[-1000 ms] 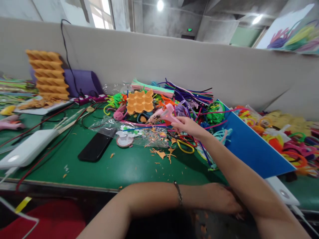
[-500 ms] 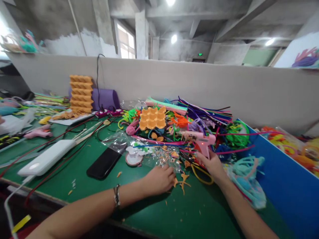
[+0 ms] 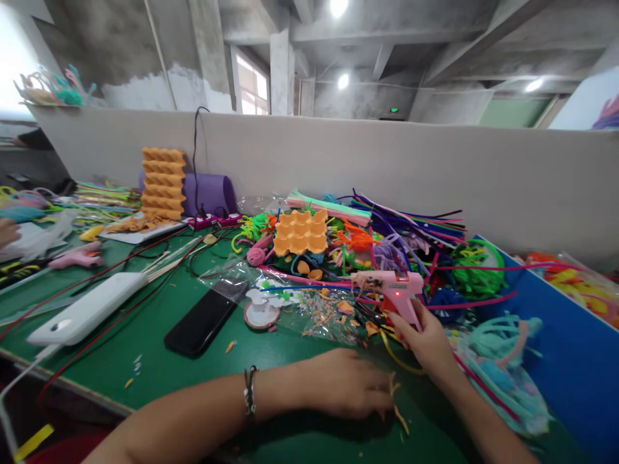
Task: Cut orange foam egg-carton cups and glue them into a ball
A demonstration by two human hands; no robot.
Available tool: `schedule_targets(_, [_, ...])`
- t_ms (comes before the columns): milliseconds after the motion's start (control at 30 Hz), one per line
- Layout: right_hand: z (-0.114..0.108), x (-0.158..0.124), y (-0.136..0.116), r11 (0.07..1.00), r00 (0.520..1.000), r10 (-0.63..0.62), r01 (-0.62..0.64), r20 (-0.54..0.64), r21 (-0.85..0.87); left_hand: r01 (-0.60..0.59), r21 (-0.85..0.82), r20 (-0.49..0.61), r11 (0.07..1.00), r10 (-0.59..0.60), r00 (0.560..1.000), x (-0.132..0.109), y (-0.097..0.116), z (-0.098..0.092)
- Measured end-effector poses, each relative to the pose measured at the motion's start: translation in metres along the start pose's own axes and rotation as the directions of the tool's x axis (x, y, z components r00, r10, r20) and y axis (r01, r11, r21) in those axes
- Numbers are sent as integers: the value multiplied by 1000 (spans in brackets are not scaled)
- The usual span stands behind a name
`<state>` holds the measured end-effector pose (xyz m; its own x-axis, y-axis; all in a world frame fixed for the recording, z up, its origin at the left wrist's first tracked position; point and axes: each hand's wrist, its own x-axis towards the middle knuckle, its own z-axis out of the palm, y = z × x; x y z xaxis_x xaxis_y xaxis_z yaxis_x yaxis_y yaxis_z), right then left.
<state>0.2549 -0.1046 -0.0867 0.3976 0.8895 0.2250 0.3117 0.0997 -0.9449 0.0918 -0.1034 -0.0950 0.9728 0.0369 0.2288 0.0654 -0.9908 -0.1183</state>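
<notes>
My right hand [image 3: 425, 338] is wrapped round the handle of a pink hot glue gun [image 3: 396, 288]. A small red light glows on the gun, and its nozzle points left over the clutter. My left hand [image 3: 351, 383], palm down with bent fingers, is low over the green table [image 3: 300, 432]. Thin orange scraps [image 3: 399, 412] stick out at its fingertips; the exact grip is hidden under the hand. Beyond it, colour bits and more scraps lie on clear plastic film [image 3: 329, 316]. An orange egg-crate-shaped piece [image 3: 300, 232] rests on the heap behind.
A black phone [image 3: 206, 319] and a white power bank-like box [image 3: 87, 306] lie left. Pipe cleaners [image 3: 406, 216] are piled at the back. A blue divider [image 3: 556, 335] stands right, beside a teal bundle [image 3: 503, 367]. Another person's hand [image 3: 7, 232] shows at far left.
My left hand has moved right and nearer to me, and the orange scraps have shifted with it. The glue gun stays in my right hand, slightly lower. The view has shifted a little.
</notes>
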Motion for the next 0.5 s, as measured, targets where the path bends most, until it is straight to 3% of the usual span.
schedule_targets(67, [0, 0, -1, 1000, 1000, 4, -4, 7, 21, 58, 71, -31, 996, -56, 998, -7, -11, -4])
schedule_targets(167, [0, 1, -1, 999, 1000, -25, 24, 13, 35, 281, 133, -28, 950, -280, 960, -21, -36, -13])
schedule_targets(233, [0, 2, -1, 998, 999, -40, 39, 6, 40, 508, 117, 16, 854, -513, 858, -32, -56, -20])
schedule_targets(300, [1, 2, 0, 997, 999, -36, 35, 21, 64, 702, 59, 88, 710, -704, 705, -43, -75, -26])
schedule_targets(367, [2, 0, 0, 996, 999, -22, 18, 45, 87, 745, 45, 116, 666, -744, 658, -50, -91, -30])
schedule_targets(500, [4, -1, 1, 996, 999, -2, -3, 53, 94, 783, 61, 108, 619, -784, 611, -53, -113, -36])
